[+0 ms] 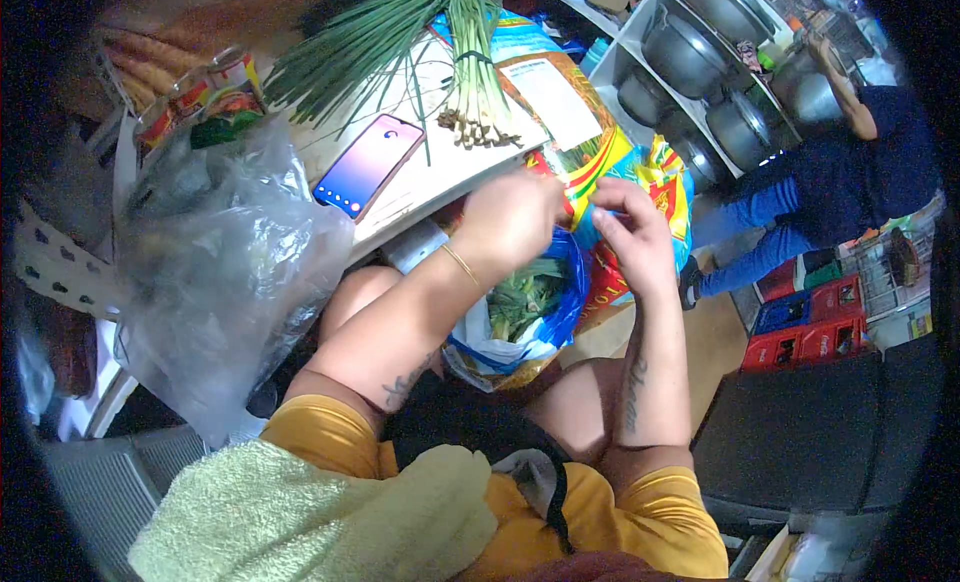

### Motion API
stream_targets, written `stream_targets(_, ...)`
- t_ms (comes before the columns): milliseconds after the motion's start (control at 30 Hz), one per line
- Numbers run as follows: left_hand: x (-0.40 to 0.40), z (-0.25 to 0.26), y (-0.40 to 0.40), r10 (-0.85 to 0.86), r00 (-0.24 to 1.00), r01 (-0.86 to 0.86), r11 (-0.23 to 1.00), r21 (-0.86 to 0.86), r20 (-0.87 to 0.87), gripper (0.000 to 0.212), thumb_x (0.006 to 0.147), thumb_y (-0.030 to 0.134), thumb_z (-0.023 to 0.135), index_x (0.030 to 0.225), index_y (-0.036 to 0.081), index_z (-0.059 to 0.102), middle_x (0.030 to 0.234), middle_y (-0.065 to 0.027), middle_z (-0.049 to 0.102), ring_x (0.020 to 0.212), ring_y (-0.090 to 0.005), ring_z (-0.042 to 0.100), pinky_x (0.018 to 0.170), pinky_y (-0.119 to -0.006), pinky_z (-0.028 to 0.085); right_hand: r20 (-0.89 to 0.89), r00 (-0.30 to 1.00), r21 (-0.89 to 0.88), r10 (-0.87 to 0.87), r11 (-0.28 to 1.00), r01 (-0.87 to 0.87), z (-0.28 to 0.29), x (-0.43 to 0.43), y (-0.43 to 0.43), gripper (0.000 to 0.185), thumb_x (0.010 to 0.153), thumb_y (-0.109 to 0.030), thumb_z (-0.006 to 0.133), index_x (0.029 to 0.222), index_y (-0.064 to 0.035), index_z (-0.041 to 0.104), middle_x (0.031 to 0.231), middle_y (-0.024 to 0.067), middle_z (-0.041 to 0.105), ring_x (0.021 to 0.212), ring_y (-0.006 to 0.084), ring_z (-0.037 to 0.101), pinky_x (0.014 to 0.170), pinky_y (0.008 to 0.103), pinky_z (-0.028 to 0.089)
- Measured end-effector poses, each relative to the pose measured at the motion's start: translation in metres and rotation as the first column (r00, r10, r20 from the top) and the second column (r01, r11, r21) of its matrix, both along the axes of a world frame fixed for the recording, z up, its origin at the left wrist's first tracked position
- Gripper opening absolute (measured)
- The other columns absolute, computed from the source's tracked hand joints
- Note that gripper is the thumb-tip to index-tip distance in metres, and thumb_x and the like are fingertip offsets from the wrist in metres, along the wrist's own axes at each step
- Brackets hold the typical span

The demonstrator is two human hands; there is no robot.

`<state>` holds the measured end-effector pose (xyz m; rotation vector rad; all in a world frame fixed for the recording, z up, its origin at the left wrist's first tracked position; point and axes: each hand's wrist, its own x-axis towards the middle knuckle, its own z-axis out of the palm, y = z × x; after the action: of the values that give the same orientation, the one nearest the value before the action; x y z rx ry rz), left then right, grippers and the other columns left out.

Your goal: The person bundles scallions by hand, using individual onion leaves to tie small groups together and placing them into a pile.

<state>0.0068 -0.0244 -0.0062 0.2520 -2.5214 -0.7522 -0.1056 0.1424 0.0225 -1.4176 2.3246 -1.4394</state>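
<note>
My left hand [517,213] is motion-blurred, its fingers bent, in front of the table edge and the printed sacks; whether it holds anything cannot be told. To its right, my right hand [636,226] has bent fingers, with thumb and forefinger apart and nothing visible between them. Below the hands, a blue-and-white plastic bag [574,282] stands between my knees, with green leafy trimmings [525,301] inside. A bundle of green onions [472,79], tied with a dark band, lies on the white table [386,196], root ends towards me. A lit smartphone [370,166] lies beside it.
A clear plastic bag [240,259] fills the left side near some food packets [217,94]. Colourful printed sacks [611,143] stand beyond the hands. At the right are shelved metal pots [682,49], a person in jeans [780,207] and red crates [810,342].
</note>
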Motion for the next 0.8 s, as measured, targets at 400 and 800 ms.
stream_targets(400,-0.021,-0.030,-0.062,0.438,0.733,-0.223,0.877,0.425,-0.521,0.036,0.077,-0.006,0.052,0.112,0.000,0.052,0.095,-0.0246,0.063,0.089,-0.0433,0.060,0.082,-0.051,0.047,-0.269,0.962,0.266,-0.051,0.956,0.125,0.011,-0.013,-0.212,0.042,0.079,-0.030,0.073,0.105,0.0026,0.069,0.094,0.0228,0.070,0.086,0.0340,0.069,0.080,0.0396,0.054)
stream_targets(800,-0.019,-0.031,-0.047,0.386,0.848,-0.339,0.922,0.188,-0.364,0.009,0.079,0.003,0.058,0.087,0.000,0.060,0.088,-0.0217,0.060,0.082,-0.0403,0.062,0.072,-0.049,0.052,-0.223,0.974,0.613,-0.029,0.773,0.163,0.042,-0.024,-0.246,0.035,0.069,-0.020,0.079,0.092,0.0055,0.071,0.091,0.0238,0.071,0.086,0.0350,0.070,0.079,0.0416,0.054)
